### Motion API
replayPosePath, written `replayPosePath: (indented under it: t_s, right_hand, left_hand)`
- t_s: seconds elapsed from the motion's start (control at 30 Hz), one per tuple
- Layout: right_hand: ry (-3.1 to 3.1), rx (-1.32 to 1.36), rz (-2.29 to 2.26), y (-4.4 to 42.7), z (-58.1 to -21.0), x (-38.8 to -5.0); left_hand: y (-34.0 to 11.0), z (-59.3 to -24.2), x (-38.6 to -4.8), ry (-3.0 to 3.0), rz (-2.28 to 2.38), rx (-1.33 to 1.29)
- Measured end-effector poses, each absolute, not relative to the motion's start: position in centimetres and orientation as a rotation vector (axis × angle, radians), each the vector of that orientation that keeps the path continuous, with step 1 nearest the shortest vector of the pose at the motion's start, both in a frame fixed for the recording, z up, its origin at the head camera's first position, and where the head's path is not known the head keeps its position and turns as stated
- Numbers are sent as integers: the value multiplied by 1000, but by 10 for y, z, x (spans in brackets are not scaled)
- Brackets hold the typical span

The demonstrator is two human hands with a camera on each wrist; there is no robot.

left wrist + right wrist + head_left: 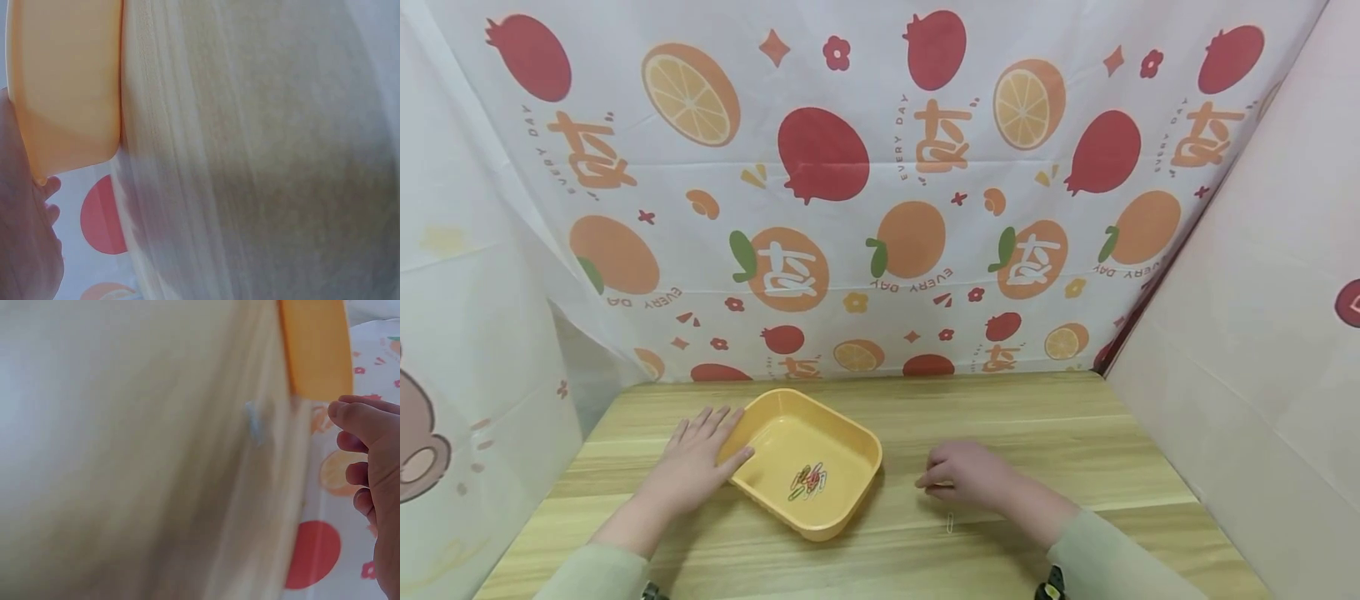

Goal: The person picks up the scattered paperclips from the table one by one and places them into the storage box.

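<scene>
My left hand (688, 471) rests on the near-left rim of a yellow plastic tray (842, 425), its fingers spread and its thumb reaching over the edge. Inside the tray lies a small cluster of colourful paper clips (811, 478). To the right of the tray, my right hand (966, 475) hovers above the table with loosely bent fingers, thumb near the index finger; nothing shows between them. A single pale paper clip (950, 522) lies on the wood just below that hand, and it appears blurred in the right wrist view (254, 424).
The wooden table (1000, 408) has a light grain. Behind it hangs a white fruit-print cloth (865, 317), and pale cloth panels (1240, 358) close off both sides.
</scene>
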State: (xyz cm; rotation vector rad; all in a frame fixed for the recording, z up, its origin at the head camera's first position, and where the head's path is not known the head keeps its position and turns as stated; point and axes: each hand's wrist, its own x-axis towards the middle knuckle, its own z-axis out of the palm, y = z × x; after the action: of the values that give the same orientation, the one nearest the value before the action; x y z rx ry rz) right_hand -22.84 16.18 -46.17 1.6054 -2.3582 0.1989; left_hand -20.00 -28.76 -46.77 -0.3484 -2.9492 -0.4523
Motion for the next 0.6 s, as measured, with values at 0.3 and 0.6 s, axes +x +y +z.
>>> replayPosePath:
  t_s: [0.3,0.6]
  right_hand:
    - [-2244,1649,274,195,-481,-219]
    - [-2287,1696,276,198,-480,-219]
  left_hand:
    - [-289,-467,-199,-2944,-447,-354]
    - [-288,-467,-199,-2958,-455,-355]
